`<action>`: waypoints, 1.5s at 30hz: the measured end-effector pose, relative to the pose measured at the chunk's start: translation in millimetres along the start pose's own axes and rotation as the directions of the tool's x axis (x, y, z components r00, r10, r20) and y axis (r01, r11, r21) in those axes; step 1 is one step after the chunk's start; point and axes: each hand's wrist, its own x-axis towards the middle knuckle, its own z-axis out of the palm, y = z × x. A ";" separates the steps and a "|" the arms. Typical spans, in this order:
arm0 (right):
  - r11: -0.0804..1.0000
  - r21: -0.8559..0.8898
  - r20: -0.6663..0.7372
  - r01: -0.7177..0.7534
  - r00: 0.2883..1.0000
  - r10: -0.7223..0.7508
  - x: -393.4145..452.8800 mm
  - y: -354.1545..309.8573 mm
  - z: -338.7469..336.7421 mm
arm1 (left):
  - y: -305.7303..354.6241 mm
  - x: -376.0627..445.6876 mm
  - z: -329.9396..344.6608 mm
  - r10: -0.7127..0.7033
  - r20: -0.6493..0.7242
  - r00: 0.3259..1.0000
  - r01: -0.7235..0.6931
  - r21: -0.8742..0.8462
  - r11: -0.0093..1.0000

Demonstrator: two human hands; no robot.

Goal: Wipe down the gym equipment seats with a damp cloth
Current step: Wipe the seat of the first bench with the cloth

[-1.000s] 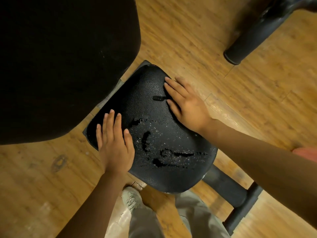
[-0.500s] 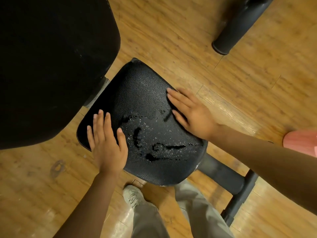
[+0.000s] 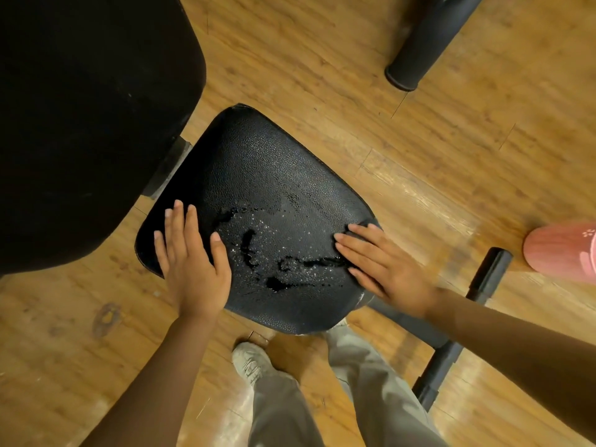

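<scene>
Black textured seat (image 3: 258,175) holds puddled water (image 3: 277,282) at its six o'clock, and with flat, empty left hand (image 3: 190,269) and right hand (image 3: 387,269) gripping no cloth, it may spread or drip.

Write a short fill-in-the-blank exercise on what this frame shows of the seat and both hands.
1. Both hands lie flat on the black ____, the left hand near its left edge.
2. Between the left hand and the right hand, the water droplets show the surface is ____.
3. The floor is made of ____.
4. Neither hand holds a ____.

Missing words: seat; wet; wood; cloth
</scene>
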 end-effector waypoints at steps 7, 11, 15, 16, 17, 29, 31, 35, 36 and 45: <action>0.975 0.027 0.058 0.221 0.973 -0.223 84.9 27.3 0.5 | -2.5 -0.4 3.6 0.012 -0.053 0.999 -0.012 -0.006 1.000; 0.991 -0.006 -0.026 0.135 0.990 -0.135 149.2 27.0 8.8 | -0.4 -0.2 3.5 -0.005 -0.066 0.998 0.005 0.002 1.000; 0.997 0.029 -0.086 -0.066 0.994 0.069 137.8 17.9 9.4 | -1.7 0.0 2.8 0.004 -0.052 0.999 -0.004 0.005 1.000; 0.993 0.046 -0.090 -0.109 0.989 0.113 128.8 16.6 6.8 | -1.9 0.0 2.8 0.003 -0.055 0.998 -0.002 0.005 1.000; 0.988 0.065 -0.086 -0.137 0.986 0.143 120.5 16.1 3.7 | -1.7 0.0 3.1 0.001 -0.060 0.998 -0.001 0.004 1.000; 0.945 0.130 0.228 0.299 0.919 -0.322 59.8 35.4 -23.6 | -1.4 -1.2 6.7 0.009 -0.109 0.994 -0.010 -0.009 1.000; 0.946 0.088 0.193 0.312 0.926 -0.324 82.5 38.4 -16.5 | -1.8 -1.6 7.3 0.012 -0.119 0.993 -0.013 -0.011 1.000; 0.980 0.004 0.030 0.199 0.979 -0.199 146.6 37.9 -2.3 | -1.8 -1.9 7.9 0.014 -0.128 0.992 -0.015 -0.010 1.000; 0.985 -0.014 -0.003 0.173 0.985 -0.173 159.4 37.2 0.8 | -1.9 -2.3 7.9 0.016 -0.128 0.992 -0.017 -0.008 1.000; 0.874 0.231 0.281 0.427 0.831 -0.480 70.1 37.7 -21.6 | -2.6 -2.6 9.3 0.017 -0.138 0.990 -0.019 -0.020 1.000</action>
